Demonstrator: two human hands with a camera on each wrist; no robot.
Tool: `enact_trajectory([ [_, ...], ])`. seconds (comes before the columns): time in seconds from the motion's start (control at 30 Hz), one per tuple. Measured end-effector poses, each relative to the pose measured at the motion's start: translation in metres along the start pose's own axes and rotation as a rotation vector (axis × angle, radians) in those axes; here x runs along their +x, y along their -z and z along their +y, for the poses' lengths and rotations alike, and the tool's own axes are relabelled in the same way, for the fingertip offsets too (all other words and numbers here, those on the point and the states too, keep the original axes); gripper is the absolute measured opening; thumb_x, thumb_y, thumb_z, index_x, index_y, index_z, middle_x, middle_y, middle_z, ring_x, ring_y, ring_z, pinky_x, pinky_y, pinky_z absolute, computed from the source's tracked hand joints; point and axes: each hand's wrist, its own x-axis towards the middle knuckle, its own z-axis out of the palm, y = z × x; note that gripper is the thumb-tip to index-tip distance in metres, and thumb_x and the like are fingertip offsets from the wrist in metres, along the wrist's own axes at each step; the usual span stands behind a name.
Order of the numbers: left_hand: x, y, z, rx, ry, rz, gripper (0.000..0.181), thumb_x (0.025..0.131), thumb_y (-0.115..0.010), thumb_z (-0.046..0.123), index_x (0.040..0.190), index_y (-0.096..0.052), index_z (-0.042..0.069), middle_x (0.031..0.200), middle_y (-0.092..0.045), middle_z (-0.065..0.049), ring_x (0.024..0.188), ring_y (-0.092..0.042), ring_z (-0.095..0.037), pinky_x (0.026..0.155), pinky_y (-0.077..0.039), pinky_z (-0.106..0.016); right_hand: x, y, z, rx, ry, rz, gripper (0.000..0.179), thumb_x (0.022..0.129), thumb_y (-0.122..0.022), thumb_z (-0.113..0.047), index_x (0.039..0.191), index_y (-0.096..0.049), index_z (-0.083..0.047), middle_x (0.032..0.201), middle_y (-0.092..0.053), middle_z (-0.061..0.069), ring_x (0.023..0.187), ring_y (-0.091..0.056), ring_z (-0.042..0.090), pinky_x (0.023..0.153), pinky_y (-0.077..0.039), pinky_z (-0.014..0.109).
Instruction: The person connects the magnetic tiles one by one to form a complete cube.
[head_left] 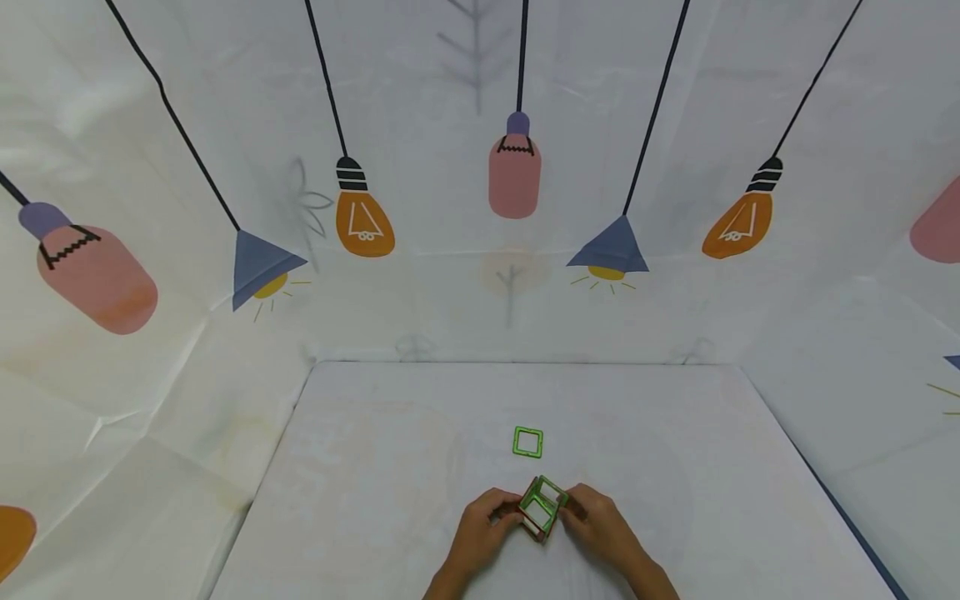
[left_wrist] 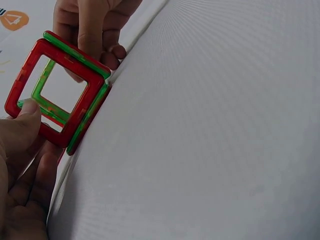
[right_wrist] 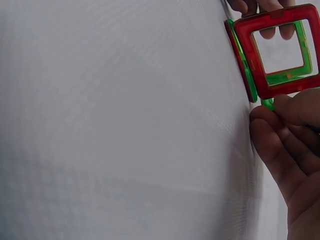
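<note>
A small box of square magnetic tiles [head_left: 546, 502], with red and green see-through frames, stands tilted between my two hands near the front of the table. My left hand [head_left: 480, 527] holds its left side; in the left wrist view the thumb lies on a red frame [left_wrist: 91, 100]. My right hand [head_left: 600, 525] pinches the opposite side, and in the right wrist view thumb and fingers meet at a green edge [right_wrist: 267, 104] low on the box. Just beyond the box, a single green square tile [head_left: 527, 455] lies flat.
A white table [head_left: 375, 467] spreads beneath the hands, with its back edge against a white cloth wall [head_left: 435, 308]. Hanging lamps and bulbs are printed on the cloth, which also closes in both sides.
</note>
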Motion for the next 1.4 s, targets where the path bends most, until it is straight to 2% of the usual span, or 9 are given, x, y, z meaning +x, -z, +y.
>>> enact_trajectory([
  [0.17, 0.000, -0.003, -0.010, 0.003, -0.015, 0.008, 0.022, 0.085, -0.075, 0.015, 0.107, -0.072, 0.010, 0.096, -0.073, -0.003, 0.081, -0.067, -0.011, 0.069, -0.054, -0.021, -0.002, -0.002, 0.002, -0.026, 0.036, 0.010, 0.021, 0.079, -0.080, -0.005, 0.096, -0.070, -0.013, 0.090, -0.068, -0.009, 0.083, -0.064, 0.001, 0.071, -0.056, 0.022],
  [0.33, 0.001, -0.005, -0.010, 0.013, -0.025, 0.028, 0.023, 0.081, -0.077, 0.005, 0.103, -0.072, 0.004, 0.092, -0.072, -0.008, 0.077, -0.067, -0.018, 0.067, -0.053, -0.021, -0.004, -0.007, 0.003, -0.026, 0.112, 0.078, 0.028, 0.074, -0.083, 0.000, 0.095, -0.068, -0.010, 0.087, -0.066, -0.008, 0.079, -0.061, -0.001, 0.066, -0.054, 0.021],
  [0.5, 0.000, -0.003, -0.013, -0.001, -0.023, -0.001, 0.023, 0.082, -0.078, 0.014, 0.105, -0.073, 0.012, 0.094, -0.073, -0.002, 0.078, -0.067, -0.013, 0.068, -0.053, -0.020, -0.003, -0.011, -0.001, -0.026, 0.108, 0.136, 0.031, 0.071, -0.084, 0.002, 0.095, -0.068, -0.011, 0.087, -0.065, -0.010, 0.078, -0.059, -0.001, 0.066, -0.054, 0.022],
  [0.63, 0.000, 0.000, -0.016, -0.007, -0.066, -0.026, 0.026, 0.083, -0.079, 0.021, 0.107, -0.072, 0.016, 0.097, -0.072, 0.002, 0.080, -0.066, -0.007, 0.069, -0.054, -0.019, -0.002, -0.015, -0.003, -0.042, 0.105, 0.176, 0.032, 0.071, -0.082, 0.004, 0.096, -0.068, -0.011, 0.089, -0.065, -0.009, 0.081, -0.063, 0.004, 0.070, -0.055, 0.024],
  [0.77, 0.001, 0.001, -0.017, 0.005, -0.131, -0.047, 0.033, 0.082, -0.080, 0.023, 0.111, -0.069, 0.012, 0.104, -0.070, -0.001, 0.089, -0.066, -0.011, 0.076, -0.056, -0.021, 0.000, -0.018, -0.005, -0.068, 0.092, 0.184, 0.034, 0.071, -0.080, 0.006, 0.100, -0.068, -0.009, 0.090, -0.065, -0.008, 0.083, -0.063, 0.005, 0.072, -0.056, 0.024],
  [1.0, 0.000, 0.001, -0.015, 0.072, -0.006, -0.174, 0.077, 0.080, -0.081, 0.038, 0.143, -0.046, 0.013, 0.136, -0.058, -0.002, 0.117, -0.061, -0.014, 0.094, -0.053, -0.024, 0.003, -0.019, -0.009, -0.058, 0.010, 0.138, 0.034, 0.077, -0.076, 0.009, 0.105, -0.068, -0.009, 0.092, -0.064, -0.008, 0.087, -0.063, 0.006, 0.078, -0.057, 0.027],
  [1.1, 0.001, 0.000, -0.014, 0.136, -0.043, -0.201, 0.083, 0.081, -0.079, 0.041, 0.149, -0.041, 0.012, 0.139, -0.057, -0.002, 0.120, -0.061, -0.013, 0.095, -0.053, -0.024, 0.004, -0.019, -0.010, -0.057, 0.005, 0.132, 0.036, 0.077, -0.076, 0.012, 0.106, -0.068, -0.008, 0.092, -0.064, -0.007, 0.088, -0.064, 0.008, 0.078, -0.058, 0.028],
  [1.27, 0.000, 0.000, -0.015, 0.171, -0.108, -0.172, 0.081, 0.081, -0.079, 0.037, 0.148, -0.044, 0.007, 0.136, -0.059, -0.004, 0.114, -0.063, -0.013, 0.092, -0.054, -0.022, 0.004, -0.019, -0.008, -0.057, 0.035, 0.143, 0.042, 0.073, -0.077, 0.015, 0.107, -0.069, -0.007, 0.093, -0.065, -0.005, 0.088, -0.065, 0.010, 0.078, -0.058, 0.030],
  [1.4, 0.000, 0.000, -0.014, 0.156, -0.085, -0.169, 0.078, 0.080, -0.082, 0.034, 0.146, -0.047, 0.009, 0.135, -0.060, -0.003, 0.114, -0.063, -0.012, 0.092, -0.054, -0.021, 0.004, -0.021, -0.006, -0.064, 0.060, 0.161, 0.046, 0.069, -0.078, 0.016, 0.107, -0.069, -0.008, 0.091, -0.064, -0.007, 0.085, -0.064, 0.007, 0.075, -0.057, 0.028],
])
